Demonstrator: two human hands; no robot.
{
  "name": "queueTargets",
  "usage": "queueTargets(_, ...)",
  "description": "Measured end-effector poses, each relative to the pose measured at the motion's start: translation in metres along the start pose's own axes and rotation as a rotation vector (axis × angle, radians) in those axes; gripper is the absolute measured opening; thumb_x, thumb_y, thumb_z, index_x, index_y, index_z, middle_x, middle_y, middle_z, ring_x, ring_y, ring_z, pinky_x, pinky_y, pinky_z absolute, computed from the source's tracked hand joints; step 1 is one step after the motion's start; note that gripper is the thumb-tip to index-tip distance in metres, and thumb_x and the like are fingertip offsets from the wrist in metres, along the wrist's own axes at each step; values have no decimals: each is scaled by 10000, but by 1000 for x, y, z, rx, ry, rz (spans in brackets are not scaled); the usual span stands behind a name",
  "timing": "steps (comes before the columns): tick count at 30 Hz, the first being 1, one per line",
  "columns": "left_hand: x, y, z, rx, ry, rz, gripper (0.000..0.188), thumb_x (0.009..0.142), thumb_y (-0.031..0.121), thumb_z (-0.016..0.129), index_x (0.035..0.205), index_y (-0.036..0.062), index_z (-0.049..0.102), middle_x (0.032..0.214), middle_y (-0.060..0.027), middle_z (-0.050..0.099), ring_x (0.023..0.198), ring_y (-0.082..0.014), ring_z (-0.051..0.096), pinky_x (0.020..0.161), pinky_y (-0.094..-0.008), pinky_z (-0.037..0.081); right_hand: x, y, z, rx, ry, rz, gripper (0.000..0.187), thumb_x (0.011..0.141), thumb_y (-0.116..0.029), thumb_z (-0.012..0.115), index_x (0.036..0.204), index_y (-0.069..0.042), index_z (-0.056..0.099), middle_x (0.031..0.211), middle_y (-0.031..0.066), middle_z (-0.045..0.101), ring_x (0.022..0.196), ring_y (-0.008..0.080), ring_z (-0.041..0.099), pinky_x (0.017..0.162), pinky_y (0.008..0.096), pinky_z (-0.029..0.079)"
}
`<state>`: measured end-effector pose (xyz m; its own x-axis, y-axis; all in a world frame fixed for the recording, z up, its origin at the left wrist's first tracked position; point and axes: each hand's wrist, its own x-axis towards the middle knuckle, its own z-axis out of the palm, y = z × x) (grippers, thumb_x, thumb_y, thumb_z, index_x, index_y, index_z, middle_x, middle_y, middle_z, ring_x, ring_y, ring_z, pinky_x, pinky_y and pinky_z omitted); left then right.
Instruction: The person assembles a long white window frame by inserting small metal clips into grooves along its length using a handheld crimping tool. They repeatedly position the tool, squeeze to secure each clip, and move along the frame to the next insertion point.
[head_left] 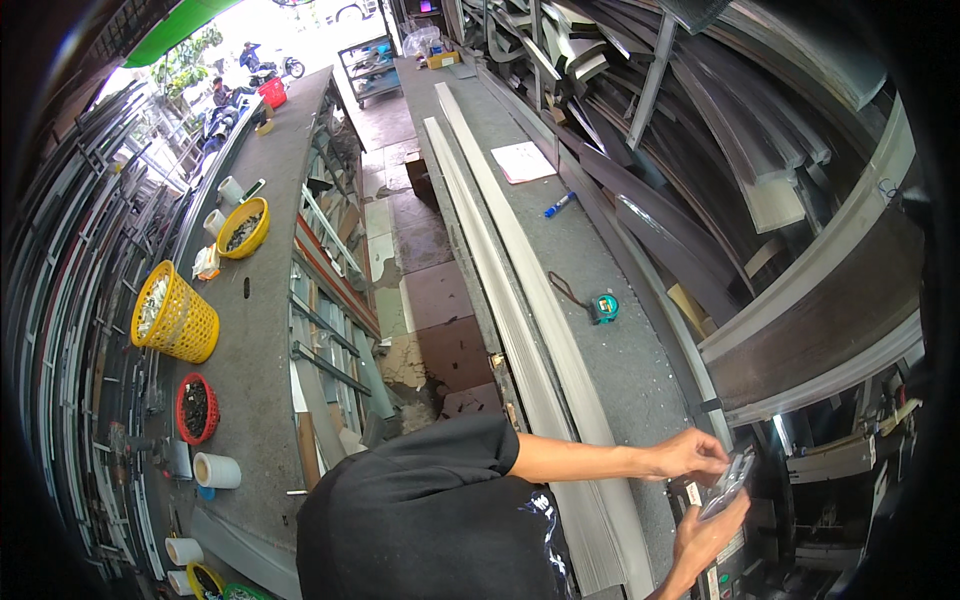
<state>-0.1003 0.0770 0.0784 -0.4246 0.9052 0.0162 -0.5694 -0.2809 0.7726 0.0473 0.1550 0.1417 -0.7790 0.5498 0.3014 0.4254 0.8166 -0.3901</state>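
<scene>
At the lower right, both my hands meet at a small, shiny grey piece (pixel 728 486) that looks partly clear, like a plastic-wrapped part; its exact kind is hard to make out. My right hand (pixel 708 532) grips it from below, with the fingers wrapped along its side. My left hand (pixel 690 455) pinches its upper end between thumb and fingertips. Left of my hands, two bundles of long pale strips, a nearer bundle (pixel 500 300) and a right-hand bundle (pixel 545 290), lie lengthwise on the grey workbench (pixel 640 380).
On the bench lie a teal tape measure (pixel 604 308), a blue marker (pixel 560 205) and paper (pixel 524 162). Dark profiles (pixel 740 120) crowd the right-hand racks. Across the aisle, another bench (pixel 265 330) carries a yellow basket (pixel 180 315), a yellow bowl (pixel 245 228), a red basket (pixel 197 408) and white rolls (pixel 217 471).
</scene>
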Motion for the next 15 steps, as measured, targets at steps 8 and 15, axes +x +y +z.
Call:
queueTargets(8,35,14,8,-205,70,55,191,946,184,672,1072,42,649,1040,-36,665,917,-119,637,837,-321,549,44,-9,-20,-143,64,-87,664,700,33,685,1323,46,457,1150,231,566,1048,441,586,852,470,470)
queueTargets(15,31,7,3,-302,65,55,213,952,198,662,1084,32,635,1034,-34,645,916,-135,643,843,-317,572,52,-7,-24,-270,11,-61,718,673,-2,761,1336,-16,486,1130,183,574,984,406,621,781,468,494)
